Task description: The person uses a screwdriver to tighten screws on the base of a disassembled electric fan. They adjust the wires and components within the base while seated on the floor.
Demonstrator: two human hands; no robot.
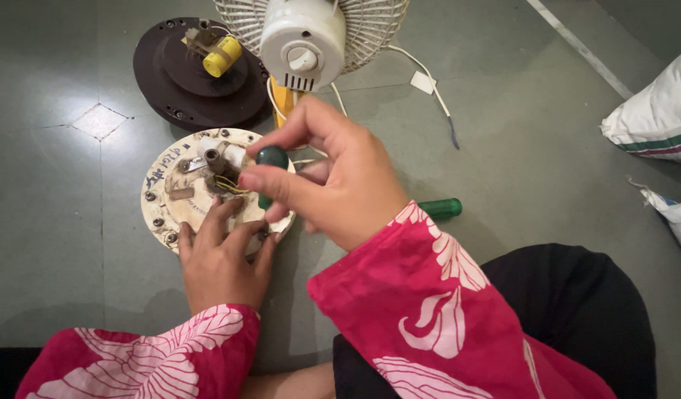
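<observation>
Two hands work over a cream motor plate (179,193) lying flat on the grey floor (518,148). The left hand (220,255), fingers spread, presses on the round plate's rim, seemingly to steady it; the right hand (333,174) pinches a green-handled screwdriver (270,168) upright above the plate's yellow wiring and central shaft. The plate looks worn, stained and scribbled on.

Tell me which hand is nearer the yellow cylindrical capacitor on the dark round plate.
Right. The right hand is just below-right of the yellow cylindrical capacitor; the left hand lies farther down.
</observation>
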